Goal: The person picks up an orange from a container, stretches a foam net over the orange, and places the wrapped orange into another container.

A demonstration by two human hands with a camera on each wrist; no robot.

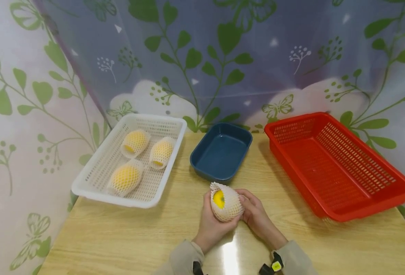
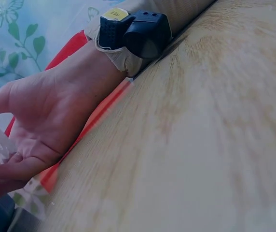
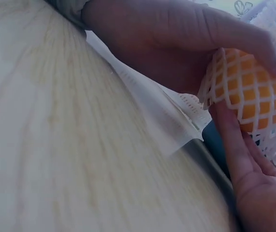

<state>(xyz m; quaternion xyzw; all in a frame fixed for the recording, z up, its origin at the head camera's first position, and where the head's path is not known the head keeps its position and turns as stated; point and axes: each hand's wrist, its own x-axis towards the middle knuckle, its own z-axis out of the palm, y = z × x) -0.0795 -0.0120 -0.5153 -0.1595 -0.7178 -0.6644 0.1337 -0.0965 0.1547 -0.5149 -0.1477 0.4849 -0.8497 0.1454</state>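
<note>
A yellow fruit (image 1: 219, 199) in a white foam net sleeve (image 1: 228, 208) is held up above the table, tilted, its bare end showing through the sleeve's opening. My left hand (image 1: 213, 225) grips it from the left and below; the left thumb lies across the net in the right wrist view. On the other side, my right hand (image 1: 257, 215) has thumb and fingers at the sleeve and seems to pinch the net. In the right wrist view, the right fingers (image 3: 229, 145) touch the lower edge of the netting. Their exact hold is partly hidden.
At left, a white basket (image 1: 109, 198) holds three netted yellow fruits (image 1: 126, 178). Just beyond the hands sits a dark blue tray (image 1: 219, 152). A red basket (image 1: 340, 168) stands at right on the wooden table (image 1: 120, 236). Patterned curtain hangs behind.
</note>
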